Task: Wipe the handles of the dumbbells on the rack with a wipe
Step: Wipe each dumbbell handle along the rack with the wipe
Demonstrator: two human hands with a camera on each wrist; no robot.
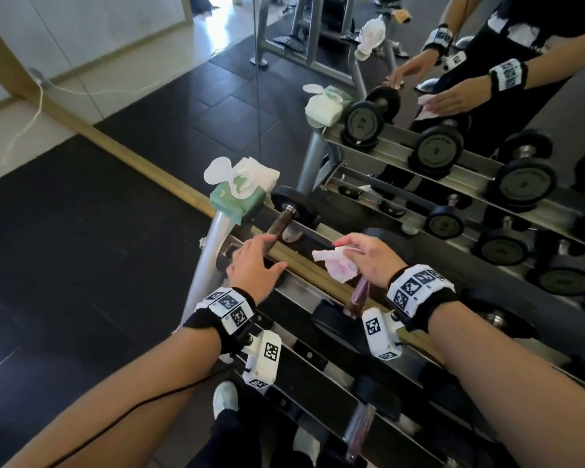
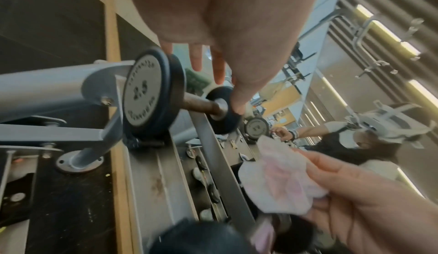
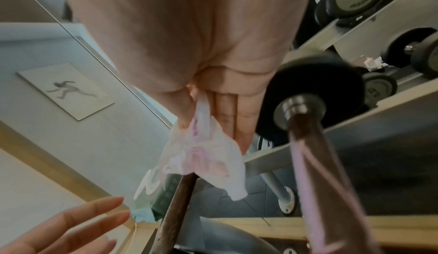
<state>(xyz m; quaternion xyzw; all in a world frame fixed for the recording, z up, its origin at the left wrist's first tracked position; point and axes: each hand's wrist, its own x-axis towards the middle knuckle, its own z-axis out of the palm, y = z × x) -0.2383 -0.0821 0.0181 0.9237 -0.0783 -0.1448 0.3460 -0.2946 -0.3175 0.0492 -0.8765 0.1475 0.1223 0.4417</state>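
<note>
My left hand hovers with straight, spread fingers over the leftmost dumbbell, marked 2.5, on the top tier of the rack. Its rusty brown handle points away from me just past my index finger. A crumpled white wipe with pink stains is pinched in my right hand, which is raised above the second dumbbell's handle. In the right wrist view the wipe hangs from thumb and fingers, clear of that handle. The left wrist view shows the wipe right of the first handle.
A green pack of wipes sits on the rack's far left end, one sheet pulled up. A wall mirror stands directly behind the rack and repeats the dumbbells and my arms. Lower tiers hold more dumbbells. Dark rubber floor lies to the left.
</note>
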